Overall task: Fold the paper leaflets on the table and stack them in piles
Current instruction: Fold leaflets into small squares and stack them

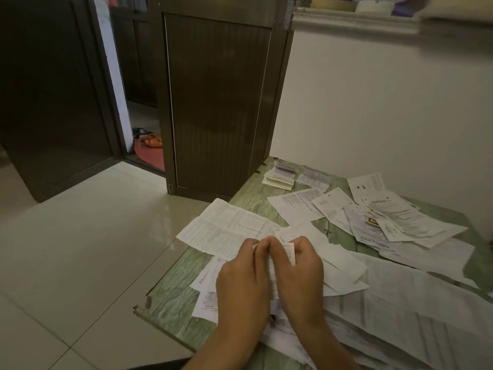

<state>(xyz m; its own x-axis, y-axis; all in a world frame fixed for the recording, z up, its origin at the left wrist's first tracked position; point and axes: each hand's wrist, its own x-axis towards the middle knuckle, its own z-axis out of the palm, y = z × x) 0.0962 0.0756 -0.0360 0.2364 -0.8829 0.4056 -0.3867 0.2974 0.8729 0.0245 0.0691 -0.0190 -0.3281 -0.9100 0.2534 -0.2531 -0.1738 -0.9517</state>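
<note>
At the near edge of the bench, the left hand and right hand meet with fingers pinching a narrow folded leaflet, apparently to press its crease, above loose unfolded leaflets.

straight beyond the hands stands a dark brown ribbed door panel, and in the gap to its left lie a red mat, a pair of orange slippers at its far edge and a dark shoe just behind them. left of the hands spreads a glossy pale tiled floor, with another dark door further left and beyond. beyond and right of the hands rises a plain white wall topped by a moulded ledge carrying blurred objects.
</note>
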